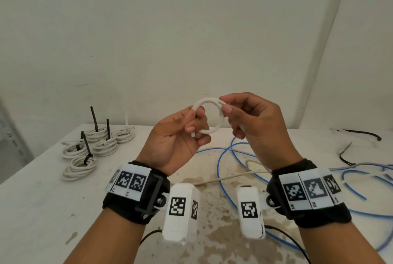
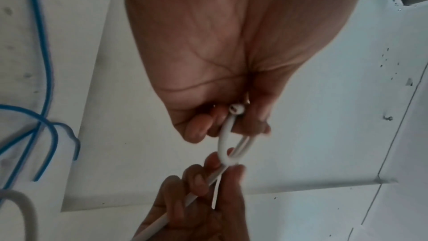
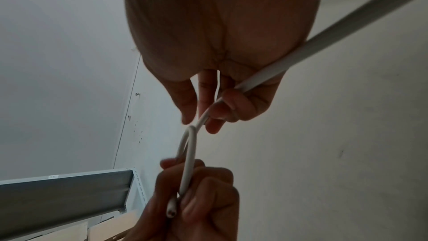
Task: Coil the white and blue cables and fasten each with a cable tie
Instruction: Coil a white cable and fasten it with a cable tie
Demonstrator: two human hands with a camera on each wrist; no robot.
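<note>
1. Both hands are up in the air above the counter, working one small loop of the white cable.
2. Left hand: grip pinching the near side of the loop, fingers curled round it, the cut end poking out just below the fingertips.
3. Right hand: grip pinching the far side of the loop between thumb and forefinger, and the rest of the cable runs down through the palm to the counter.
4. The blue cable lies loose on the counter, sprawling under and to the right of the hands.
5. Five finished white coils sit at the far left, each with a black cable tie sticking up, I think, since one's hard to make out.
6. A few spare black ties lie at the far right.
</note>
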